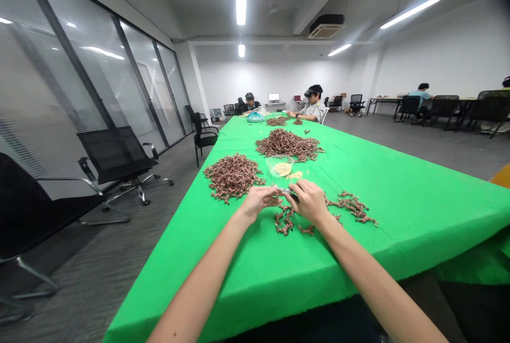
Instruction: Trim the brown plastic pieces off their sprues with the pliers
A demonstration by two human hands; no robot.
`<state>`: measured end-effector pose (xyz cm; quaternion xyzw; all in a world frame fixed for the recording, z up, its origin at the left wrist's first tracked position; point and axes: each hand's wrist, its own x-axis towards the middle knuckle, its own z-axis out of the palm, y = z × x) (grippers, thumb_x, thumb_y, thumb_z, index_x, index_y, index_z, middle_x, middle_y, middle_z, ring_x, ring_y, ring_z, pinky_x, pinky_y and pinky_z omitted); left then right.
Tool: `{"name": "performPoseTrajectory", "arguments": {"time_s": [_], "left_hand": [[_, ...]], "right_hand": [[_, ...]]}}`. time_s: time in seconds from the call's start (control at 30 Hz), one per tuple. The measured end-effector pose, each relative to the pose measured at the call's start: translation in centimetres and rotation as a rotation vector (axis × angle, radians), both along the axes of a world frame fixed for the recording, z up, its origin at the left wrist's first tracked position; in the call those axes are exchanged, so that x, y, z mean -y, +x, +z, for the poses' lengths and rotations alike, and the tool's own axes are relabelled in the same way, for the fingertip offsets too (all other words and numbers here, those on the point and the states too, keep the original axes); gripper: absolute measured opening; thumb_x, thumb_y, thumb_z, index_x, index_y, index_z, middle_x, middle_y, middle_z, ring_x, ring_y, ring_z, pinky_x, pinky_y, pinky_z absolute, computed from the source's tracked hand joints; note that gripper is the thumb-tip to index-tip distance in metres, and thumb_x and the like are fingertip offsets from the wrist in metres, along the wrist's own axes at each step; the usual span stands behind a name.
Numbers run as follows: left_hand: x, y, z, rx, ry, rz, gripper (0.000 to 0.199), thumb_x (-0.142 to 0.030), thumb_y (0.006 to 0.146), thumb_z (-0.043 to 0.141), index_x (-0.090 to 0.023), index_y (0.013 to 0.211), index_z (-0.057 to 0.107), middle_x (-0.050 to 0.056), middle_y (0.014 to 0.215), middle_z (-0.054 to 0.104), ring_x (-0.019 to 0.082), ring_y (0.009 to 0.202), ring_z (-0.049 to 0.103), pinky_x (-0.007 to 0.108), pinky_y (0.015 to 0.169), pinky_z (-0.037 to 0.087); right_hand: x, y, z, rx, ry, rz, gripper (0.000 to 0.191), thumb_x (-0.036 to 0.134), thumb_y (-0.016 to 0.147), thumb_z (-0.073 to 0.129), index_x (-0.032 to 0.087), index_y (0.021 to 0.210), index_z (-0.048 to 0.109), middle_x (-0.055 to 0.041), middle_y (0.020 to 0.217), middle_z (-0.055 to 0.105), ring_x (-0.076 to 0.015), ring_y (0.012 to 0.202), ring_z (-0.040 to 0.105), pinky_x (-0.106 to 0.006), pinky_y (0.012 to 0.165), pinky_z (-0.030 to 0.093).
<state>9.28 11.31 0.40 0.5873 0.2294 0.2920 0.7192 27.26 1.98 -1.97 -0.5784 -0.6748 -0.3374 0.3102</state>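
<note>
My right hand [308,199] is closed around a small metallic tool [284,190] with a dark handle. The fingers of my left hand [258,200] are pinched together at the tool's left end; what they hold is too small to make out. Just beyond my hands stands a clear bowl [280,166] with pale bits in it, and more pale bits [295,175] lie beside it. Brown knobbly pieces [283,220] are scattered below and between my hands, with another loose group [354,206] to the right.
A large brown pile [233,176] lies at left on the green cloth [414,189], another [289,144] behind the bowl. Further back are smaller piles, a blue bag [255,117] and two seated people. Office chairs [119,154] stand along the left side.
</note>
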Motion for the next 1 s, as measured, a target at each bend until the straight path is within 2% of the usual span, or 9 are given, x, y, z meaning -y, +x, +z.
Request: {"name": "performPoseTrajectory", "arguments": {"time_s": [0.4, 0.53, 0.63, 0.77, 0.9, 1.0], "left_hand": [[0.0, 0.0, -0.1, -0.019, 0.023, -0.013, 0.036, -0.039, 0.072, 0.080, -0.008, 0.089, 0.076, 0.016, 0.095, 0.073, 0.018, 0.071, 0.069, 0.029, 0.073, 0.056], [-0.2, -0.3, 0.0, -0.069, 0.147, -0.010, 0.038, -0.043, 0.073, 0.079, -0.009, 0.088, 0.076, 0.013, 0.082, 0.073, 0.018, 0.070, 0.069, 0.029, 0.073, 0.056], [-0.3, -0.5, 0.2, -0.098, 0.309, -0.026, 0.041, -0.046, 0.074, 0.077, -0.008, 0.089, 0.076, 0.011, 0.074, 0.072, 0.018, 0.067, 0.068, 0.029, 0.071, 0.055], [-0.3, -0.6, 0.3, -0.093, 0.430, -0.039, 0.042, -0.047, 0.076, 0.075, -0.009, 0.094, 0.076, 0.012, 0.077, 0.073, 0.020, 0.070, 0.068, 0.029, 0.070, 0.055], [-0.2, -0.7, 0.4, -0.094, 0.513, -0.060, 0.041, -0.046, 0.078, 0.073, -0.009, 0.097, 0.076, 0.013, 0.083, 0.074, 0.023, 0.078, 0.069, 0.032, 0.075, 0.055], [-0.1, -0.9, 0.6, -0.124, 0.583, -0.081, 0.039, -0.043, 0.080, 0.071, -0.010, 0.100, 0.076, 0.012, 0.087, 0.074, 0.025, 0.082, 0.069, 0.033, 0.079, 0.054]], "right_hand": [[0.1, 0.0, 0.1, 0.014, -0.027, 0.001, 0.034, 0.042, 0.099, 0.047, 0.016, 0.085, 0.064, -0.0065, 0.077, 0.056, -0.0190, 0.071, 0.047, -0.031, 0.066, 0.027], [-0.1, 0.1, -0.2, -0.016, -0.078, 0.026, 0.039, 0.045, 0.099, 0.046, 0.016, 0.081, 0.064, -0.0065, 0.075, 0.058, -0.0175, 0.068, 0.048, -0.029, 0.063, 0.027], [-0.2, 0.1, -0.5, -0.124, -0.140, 0.068, 0.040, 0.047, 0.098, 0.047, 0.016, 0.080, 0.065, -0.0059, 0.072, 0.060, -0.0159, 0.066, 0.050, -0.028, 0.062, 0.027], [-0.2, 0.0, -0.3, -0.343, -0.262, 0.165, 0.044, 0.049, 0.096, 0.049, 0.016, 0.073, 0.066, -0.0044, 0.067, 0.061, -0.0130, 0.059, 0.048, -0.026, 0.060, 0.028], [-0.1, 0.1, 0.3, -0.549, -0.441, 0.319, 0.057, 0.055, 0.095, 0.045, 0.012, 0.063, 0.066, -0.0010, 0.052, 0.050, -0.0102, 0.049, 0.036, -0.026, 0.052, 0.024], [0.1, 0.4, 0.6, -0.704, -0.588, 0.402, 0.064, 0.062, 0.092, 0.046, 0.011, 0.058, 0.063, 0.0002, 0.048, 0.042, -0.0094, 0.046, 0.032, -0.026, 0.048, 0.021]]}}
